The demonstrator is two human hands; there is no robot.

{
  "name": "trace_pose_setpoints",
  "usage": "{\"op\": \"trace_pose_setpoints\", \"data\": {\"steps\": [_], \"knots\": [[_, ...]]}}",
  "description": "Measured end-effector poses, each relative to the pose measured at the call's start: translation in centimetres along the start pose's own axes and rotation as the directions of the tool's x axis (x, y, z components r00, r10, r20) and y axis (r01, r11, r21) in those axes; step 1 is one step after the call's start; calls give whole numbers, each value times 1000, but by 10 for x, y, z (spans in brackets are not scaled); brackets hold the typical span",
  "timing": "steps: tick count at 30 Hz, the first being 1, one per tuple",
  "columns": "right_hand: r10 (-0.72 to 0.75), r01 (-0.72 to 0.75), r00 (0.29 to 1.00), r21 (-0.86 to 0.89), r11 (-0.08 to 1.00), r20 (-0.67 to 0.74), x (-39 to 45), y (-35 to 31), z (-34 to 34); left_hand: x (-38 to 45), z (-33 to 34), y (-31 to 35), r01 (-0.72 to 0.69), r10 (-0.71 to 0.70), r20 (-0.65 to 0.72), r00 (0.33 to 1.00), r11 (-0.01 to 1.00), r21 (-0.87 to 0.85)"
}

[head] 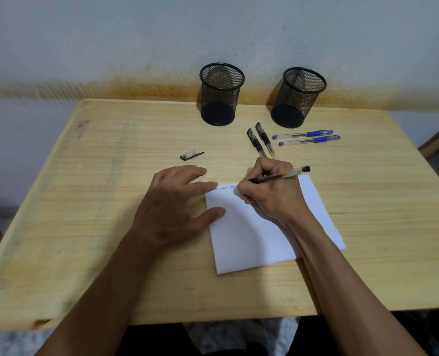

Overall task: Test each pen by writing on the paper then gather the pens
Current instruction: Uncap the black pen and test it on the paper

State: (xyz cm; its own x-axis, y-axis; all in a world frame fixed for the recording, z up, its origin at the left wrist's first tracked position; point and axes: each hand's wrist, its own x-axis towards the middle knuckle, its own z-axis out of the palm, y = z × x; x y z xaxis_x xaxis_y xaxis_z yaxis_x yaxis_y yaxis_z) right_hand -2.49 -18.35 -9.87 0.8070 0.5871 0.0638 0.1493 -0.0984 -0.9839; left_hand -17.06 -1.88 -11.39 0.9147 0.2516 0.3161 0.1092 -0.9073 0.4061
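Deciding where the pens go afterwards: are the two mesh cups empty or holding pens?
Empty. Both mesh cups show bare bottoms; the pens lie on the table.

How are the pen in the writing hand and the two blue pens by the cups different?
The pen in the right hand is black and uncapped, tilted with its tip at the paper; the blue pens are capped and lie flat on the table, untouched. A loose cap lies apart, likely the black pen's. All three share clear barrels and a similar shape.
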Motion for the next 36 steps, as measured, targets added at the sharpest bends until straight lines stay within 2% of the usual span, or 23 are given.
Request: {"op": "trace_pose_setpoints", "data": {"steps": [11, 19, 22, 25, 29, 33, 34, 36], "knots": [[37, -36, 999, 54, 998, -12, -1, -3, 0, 0, 0, 0, -11, 11, -12, 1000, 1000, -6], [43, -42, 999, 13, 999, -24, -5, -8, 0, -1, 1, 0, -33, 33, -44, 998, 999, -7], [143, -134, 989, 198, 971, -31, -5, -14, -3, -1, 4, -2, -59, 59, -76, 995, 998, 2], [239, -190, 969, 412, 891, -69, -4, -25, -11, -2, 8, -5, -86, 85, -110, 990, 996, 3], [259, -113, 953, 606, 787, -158, -7, -41, -26, -4, 7, -4, -64, 64, -92, 994, 998, 1], [162, -71, 974, 462, 884, -160, -22, -50, -44, -2, 1, 2, -1, 1, -19, 1000, 1000, 9], [156, -80, 976, 419, 904, -151, -26, -50, -46, -1, -1, 3, 37, -37, -12, 999, 999, -40], [173, -113, 975, 366, 924, -137, -34, -48, -50, 1, -8, 10, 154, -172, -47, 984, 952, -263]]}}
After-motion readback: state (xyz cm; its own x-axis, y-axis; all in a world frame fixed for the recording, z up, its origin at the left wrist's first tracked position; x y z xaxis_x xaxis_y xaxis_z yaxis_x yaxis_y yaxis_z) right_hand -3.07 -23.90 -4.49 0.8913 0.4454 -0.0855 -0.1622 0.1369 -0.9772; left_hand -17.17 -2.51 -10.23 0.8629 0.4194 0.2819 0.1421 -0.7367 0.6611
